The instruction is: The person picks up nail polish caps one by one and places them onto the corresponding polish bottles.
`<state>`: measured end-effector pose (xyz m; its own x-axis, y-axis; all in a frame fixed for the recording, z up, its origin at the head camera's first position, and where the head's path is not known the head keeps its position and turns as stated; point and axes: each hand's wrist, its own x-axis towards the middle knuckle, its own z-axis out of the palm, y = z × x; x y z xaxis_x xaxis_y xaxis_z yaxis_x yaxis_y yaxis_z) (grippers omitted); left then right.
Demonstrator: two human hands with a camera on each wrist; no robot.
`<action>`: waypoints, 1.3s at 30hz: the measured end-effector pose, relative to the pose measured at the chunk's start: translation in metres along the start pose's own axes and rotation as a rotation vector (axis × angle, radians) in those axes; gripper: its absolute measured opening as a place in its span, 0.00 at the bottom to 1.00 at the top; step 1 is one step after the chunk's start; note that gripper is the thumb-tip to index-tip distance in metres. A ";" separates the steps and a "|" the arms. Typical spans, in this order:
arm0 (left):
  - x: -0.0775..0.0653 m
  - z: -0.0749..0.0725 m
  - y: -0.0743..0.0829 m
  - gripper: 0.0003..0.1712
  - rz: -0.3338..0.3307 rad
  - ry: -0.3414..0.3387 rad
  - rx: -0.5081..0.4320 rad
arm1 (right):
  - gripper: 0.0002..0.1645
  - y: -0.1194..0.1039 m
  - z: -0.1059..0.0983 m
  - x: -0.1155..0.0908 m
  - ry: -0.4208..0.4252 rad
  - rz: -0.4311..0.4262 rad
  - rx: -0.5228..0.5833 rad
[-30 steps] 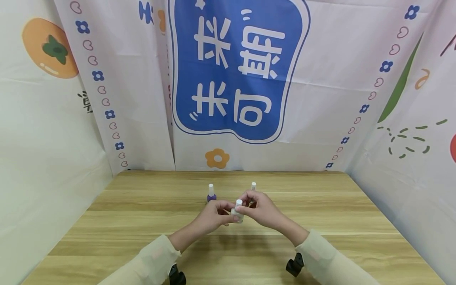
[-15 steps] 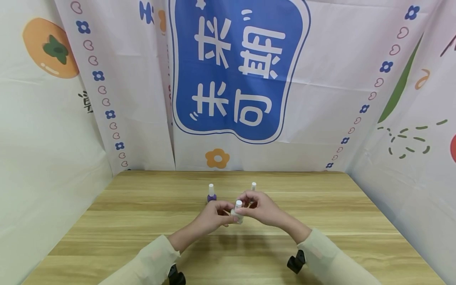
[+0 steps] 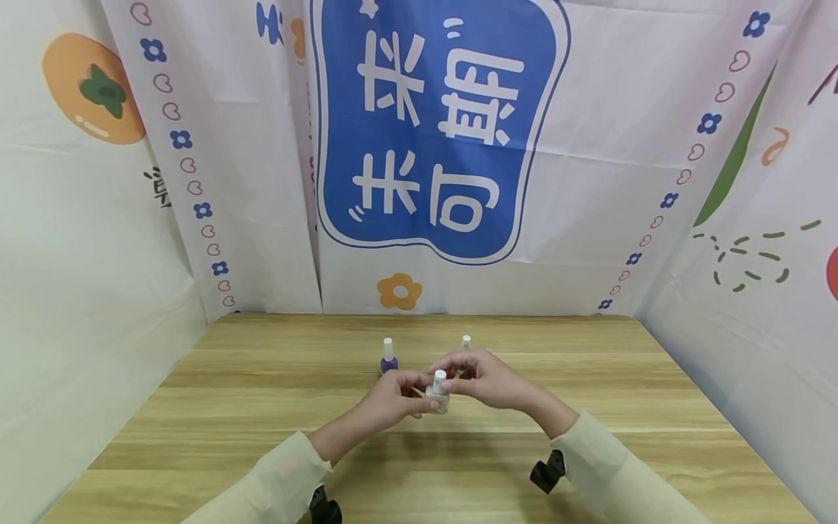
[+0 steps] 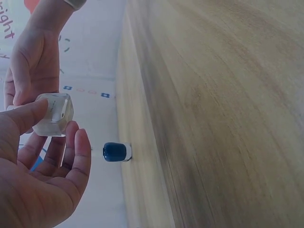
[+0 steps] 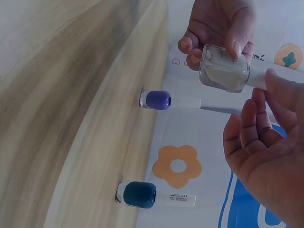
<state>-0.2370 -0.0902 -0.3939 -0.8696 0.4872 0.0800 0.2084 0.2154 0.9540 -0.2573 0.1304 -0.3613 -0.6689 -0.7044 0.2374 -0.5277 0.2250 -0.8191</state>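
Note:
A clear glass nail polish bottle with pale, whitish polish is held up over the middle of the table. My left hand grips its glass body between thumb and fingers. Thumb and fingers of my right hand pinch the white cap, which sits on the bottle's neck. In the right wrist view, the thumb of the left hand presses one face of the glass. Behind the hands stand a purple nail polish bottle and a dark teal one, both upright with white caps.
The wooden table carries the two standing bottles toward its back. Printed white cloth hangs behind it and along both sides. Black wrist cameras sit at the cuffs of both light sleeves.
My right hand has turned slightly at the cap, its wrist shifting a little right and down. The bottle has tipped slightly; my left hand stays almost still. The standing bottles have not moved.

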 end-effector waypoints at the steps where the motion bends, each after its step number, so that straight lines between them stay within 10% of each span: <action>1: 0.000 0.000 0.000 0.17 -0.003 0.001 -0.002 | 0.12 0.000 0.000 0.000 0.006 0.003 -0.004; 39: 0.000 0.001 0.000 0.13 0.016 0.055 0.009 | 0.15 0.007 0.034 0.002 0.354 0.129 0.035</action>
<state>-0.2363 -0.0892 -0.3946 -0.8893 0.4435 0.1114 0.2263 0.2152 0.9500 -0.2449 0.1081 -0.3845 -0.8714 -0.3939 0.2924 -0.4135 0.2691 -0.8698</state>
